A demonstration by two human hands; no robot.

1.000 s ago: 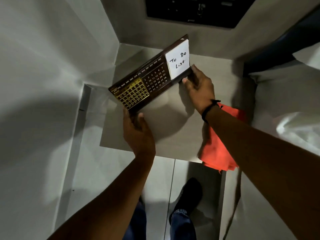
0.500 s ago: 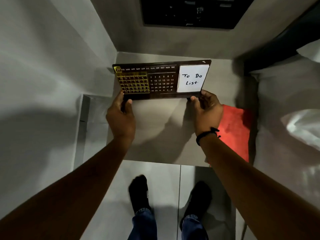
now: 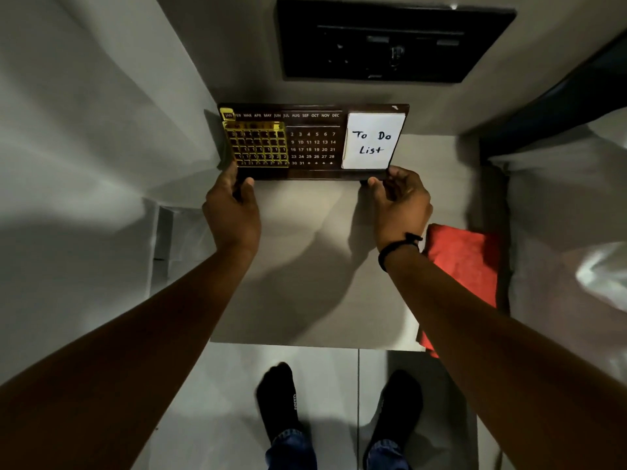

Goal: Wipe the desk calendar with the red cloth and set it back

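Dark desk calendar [image 3: 314, 142] stands upright; red cloth [image 3: 464, 262] lies right.

Dim light falls from above and behind me; my arms throw soft shadows across the tabletop [image 3: 305, 300]. Edges bend, corners darken, detail stays slightly soft.

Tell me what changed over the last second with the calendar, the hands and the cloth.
The desk calendar went from tilted, its right end raised, to level and facing the camera, farther back near the wall. The left hand shifted from under its lower left end to its bottom left corner; the right hand kept the bottom right corner. The red cloth stayed on the table's right side, untouched.
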